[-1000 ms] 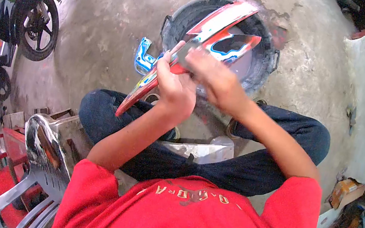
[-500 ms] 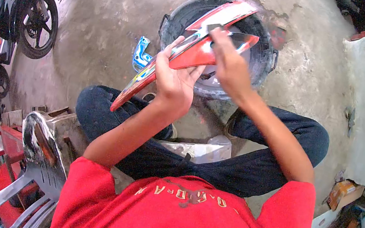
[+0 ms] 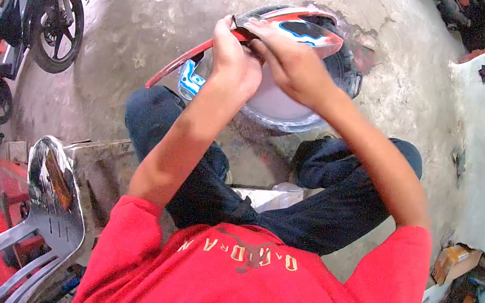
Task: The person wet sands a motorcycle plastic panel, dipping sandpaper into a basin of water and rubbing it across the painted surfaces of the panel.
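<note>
My left hand (image 3: 233,59) is closed round the middle of a long red, white and blue panel (image 3: 184,58), whose wider end lies over a round dark tub (image 3: 350,73). Against the panel, close beside the left fingers, my right hand (image 3: 290,62) has its fingers pressed together; a thin dark piece shows at their tips, partly hidden. Cloudy liquid (image 3: 277,102) fills the bottom of the tub. A small blue and white part (image 3: 190,79) rests on the floor left of the tub.
A motorcycle wheel (image 3: 57,25) stands at the upper left. At the lower left is a plastic chair (image 3: 57,229). A whitish slab (image 3: 477,160) runs along the right, with a cardboard box (image 3: 456,264) below it. A pale block (image 3: 267,198) lies between my legs.
The panel has turned and its wide end now tilts differently over the tub. My right hand has come back down beside my left hand. Both knees have shifted inward.
</note>
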{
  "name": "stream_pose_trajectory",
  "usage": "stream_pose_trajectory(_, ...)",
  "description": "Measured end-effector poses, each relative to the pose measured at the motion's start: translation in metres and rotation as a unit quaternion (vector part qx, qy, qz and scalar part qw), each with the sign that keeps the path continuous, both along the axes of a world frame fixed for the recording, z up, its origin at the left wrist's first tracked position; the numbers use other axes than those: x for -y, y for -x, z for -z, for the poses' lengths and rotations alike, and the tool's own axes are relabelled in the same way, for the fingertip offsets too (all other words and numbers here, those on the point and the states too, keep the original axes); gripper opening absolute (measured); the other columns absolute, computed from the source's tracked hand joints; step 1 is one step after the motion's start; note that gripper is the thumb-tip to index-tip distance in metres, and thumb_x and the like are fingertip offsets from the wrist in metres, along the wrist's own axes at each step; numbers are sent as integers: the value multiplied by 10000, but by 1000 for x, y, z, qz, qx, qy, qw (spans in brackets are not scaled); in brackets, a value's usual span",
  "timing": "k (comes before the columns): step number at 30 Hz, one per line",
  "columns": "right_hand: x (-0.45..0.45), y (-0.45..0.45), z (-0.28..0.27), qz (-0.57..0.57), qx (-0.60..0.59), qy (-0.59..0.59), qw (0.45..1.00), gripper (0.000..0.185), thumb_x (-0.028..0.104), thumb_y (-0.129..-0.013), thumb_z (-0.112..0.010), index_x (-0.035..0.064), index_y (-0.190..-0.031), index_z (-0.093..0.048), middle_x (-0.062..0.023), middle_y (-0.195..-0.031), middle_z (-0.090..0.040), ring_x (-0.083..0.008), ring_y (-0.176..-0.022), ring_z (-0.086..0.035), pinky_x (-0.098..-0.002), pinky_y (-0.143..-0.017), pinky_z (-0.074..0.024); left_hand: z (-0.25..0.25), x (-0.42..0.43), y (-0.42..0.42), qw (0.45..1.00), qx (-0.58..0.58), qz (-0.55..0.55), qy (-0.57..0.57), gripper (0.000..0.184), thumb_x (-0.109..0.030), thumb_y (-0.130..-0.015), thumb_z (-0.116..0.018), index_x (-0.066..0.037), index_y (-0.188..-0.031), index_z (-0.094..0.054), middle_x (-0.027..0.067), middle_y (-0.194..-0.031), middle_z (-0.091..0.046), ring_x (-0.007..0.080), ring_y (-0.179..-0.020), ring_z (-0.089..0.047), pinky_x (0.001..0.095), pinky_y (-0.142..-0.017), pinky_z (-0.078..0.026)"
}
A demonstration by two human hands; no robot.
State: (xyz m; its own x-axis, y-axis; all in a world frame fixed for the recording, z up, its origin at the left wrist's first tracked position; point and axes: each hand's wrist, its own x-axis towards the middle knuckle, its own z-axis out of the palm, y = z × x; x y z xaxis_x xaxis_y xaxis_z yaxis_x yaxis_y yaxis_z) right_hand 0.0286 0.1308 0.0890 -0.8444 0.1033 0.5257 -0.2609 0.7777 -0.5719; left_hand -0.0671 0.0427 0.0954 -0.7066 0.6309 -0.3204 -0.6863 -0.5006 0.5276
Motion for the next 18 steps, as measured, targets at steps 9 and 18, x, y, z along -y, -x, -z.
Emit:
stream_pose_trajectory(9,-14,-5,16,-48,-27,-44,998,388,87,-983,-514,-1,-1361,-533,-227,-1379,-553,-368,-1330,-493,-417,-1122,-376,7,10,-1,1000,-4,9,-12,463,-351,-1006,-369,28,-1263,-436,234,-1275,-533,369,-1219,-526,534,-1085,-394)
stream_pose_trajectory(18,-12,-10,10,-71,-18,-59,996,413,108,-967,-527,-3,-1364,-523,-231,-1361,-562,-373,-1311,-513,-460,-1115,-388,6,17,-10,999,-30,32,8,408,-345,-1003,-371,-11,-1161,-544,168,-1172,-633,302,-1159,-594,480,-1024,-469)
